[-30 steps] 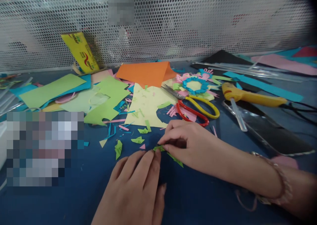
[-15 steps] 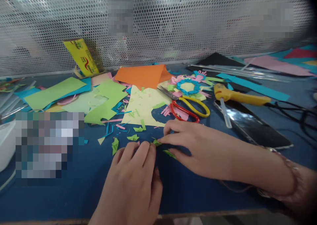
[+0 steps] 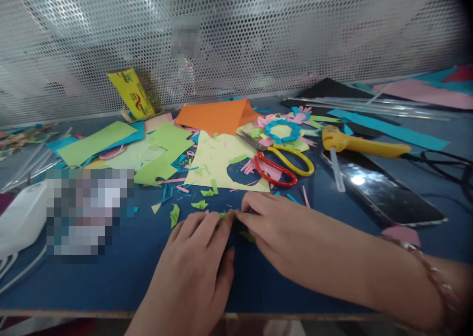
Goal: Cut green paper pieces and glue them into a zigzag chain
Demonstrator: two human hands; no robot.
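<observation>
My left hand (image 3: 197, 257) rests on the blue table, its fingers bent and close together. A small folded green paper piece (image 3: 223, 215) shows at its fingertips, mostly covered. From the right, my right hand (image 3: 277, 232) meets the left fingertips there with its fingers pinched together on the same piece. Another green paper piece (image 3: 247, 236) lies partly beneath the right fingers. Beyond the left hand are more folded green pieces (image 3: 175, 216). A cream paper sheet (image 3: 207, 163) with a round cutout lies ahead, beside red-and-yellow-handled scissors (image 3: 275, 161).
A yellow glue gun (image 3: 365, 143) lies across a black phone (image 3: 391, 193) on the right. Behind are an orange folded paper (image 3: 214, 115), a paper flower (image 3: 283, 130) and a yellow box (image 3: 131, 94) against a perforated metal panel (image 3: 236, 40). A white device (image 3: 25, 218) is at left.
The right fingers have drawn together and closed in on the left fingertips, covering more of the green piece. The camera view has shifted slightly.
</observation>
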